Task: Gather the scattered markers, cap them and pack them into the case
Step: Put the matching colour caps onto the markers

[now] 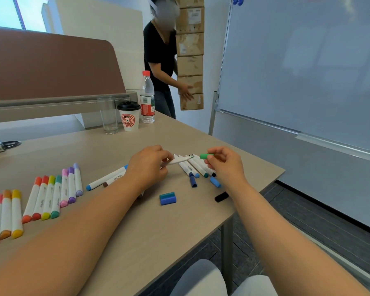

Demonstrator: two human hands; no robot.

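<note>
1. White paper cup with black lid (pixel 129 117): stands at the far side of the beige wooden table (pixel 137 242); taken as reference.
2. Left hand (pixel 146 165): held well in front of the cup; fingers curled round an uncapped white-barrelled marker (pixel 177 160), tip pointed rightward.
3. Right hand (pixel 224 165): held in front and right of the cup; a green plastic cap (pixel 205 156) is pinched between thumb and fingertips, just beside the marker tip, not yet fitted.
4. Uncapped white markers (pixel 195 166): laid side by side beneath both hands.
5. Loose caps, nearer than item 4 from the cup: navy cap (pixel 193 181), light-blue cap (pixel 215 182), black cap (pixel 221 196), teal and blue caps (pixel 167 198) touching.
6. Capped markers, red through lilac (pixel 53 193): ranged in a row in front and left of the cup.
7. Capped markers, pink, orange and yellow (pixel 5 214): ranged further left.
</note>
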